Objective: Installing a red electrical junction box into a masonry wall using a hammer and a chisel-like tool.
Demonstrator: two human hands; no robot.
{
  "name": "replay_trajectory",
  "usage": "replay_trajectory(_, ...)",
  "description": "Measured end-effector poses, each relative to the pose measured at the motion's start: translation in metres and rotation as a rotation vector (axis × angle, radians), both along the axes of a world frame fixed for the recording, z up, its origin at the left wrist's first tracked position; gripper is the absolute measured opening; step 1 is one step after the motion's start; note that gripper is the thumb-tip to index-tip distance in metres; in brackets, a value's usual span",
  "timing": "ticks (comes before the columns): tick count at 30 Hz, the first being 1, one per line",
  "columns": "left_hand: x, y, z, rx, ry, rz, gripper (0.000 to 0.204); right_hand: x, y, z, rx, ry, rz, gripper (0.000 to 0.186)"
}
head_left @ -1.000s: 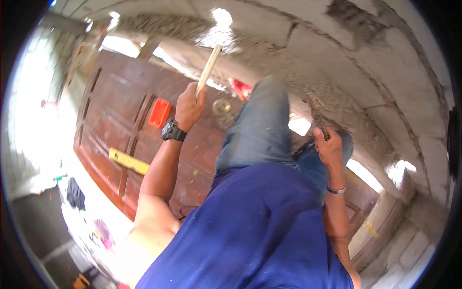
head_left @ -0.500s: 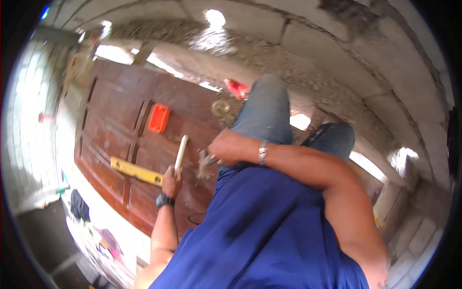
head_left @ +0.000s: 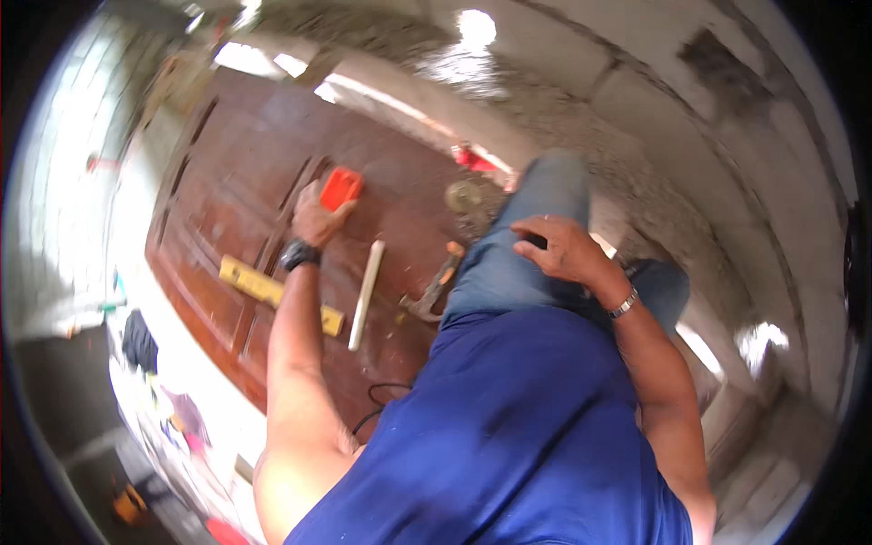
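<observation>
My left hand (head_left: 317,216) has its fingers and thumb round the lower end of a small orange plastic box (head_left: 341,186) on the brown panelled door (head_left: 218,218). My right hand (head_left: 556,245) is empty, fingers curved and apart, over my jeans-clad thigh (head_left: 495,282). Between my left arm and my leg lie a pale folded ruler (head_left: 366,295) and a hammer (head_left: 436,291) with orange on its handle. A yellow spirit level (head_left: 250,278) lies under my left forearm, partly hidden by it.
A round metal object (head_left: 461,196) and a red item (head_left: 474,158) lie near the door's far edge. A dark cable (head_left: 386,389) loops by my waist. Block walls (head_left: 654,91) curve round the top and right. Dark cloth (head_left: 138,341) and clutter sit beyond the door at left.
Both hands have let go of what they held: the ruler and hammer now lie on the door. My left hand has moved up to the orange box; my right has drawn back rightward.
</observation>
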State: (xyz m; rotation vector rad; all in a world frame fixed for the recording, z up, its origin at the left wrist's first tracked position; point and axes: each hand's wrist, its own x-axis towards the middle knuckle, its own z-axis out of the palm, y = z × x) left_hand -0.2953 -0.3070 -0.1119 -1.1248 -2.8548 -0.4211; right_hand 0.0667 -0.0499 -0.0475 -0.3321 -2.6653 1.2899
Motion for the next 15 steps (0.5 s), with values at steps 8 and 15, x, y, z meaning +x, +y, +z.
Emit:
replay_trajectory(8,-0.035,-0.003,-0.016,-0.177,-0.371,0.135,0.057,0.136,0.058,-0.013,0.000,-0.231,-0.714,0.036)
replay_trajectory(15,0.042,0.084,0.036,0.465,-0.668,-0.161,0.054,0.198,0.049,-0.029,-0.099,-0.116,-1.014,0.042)
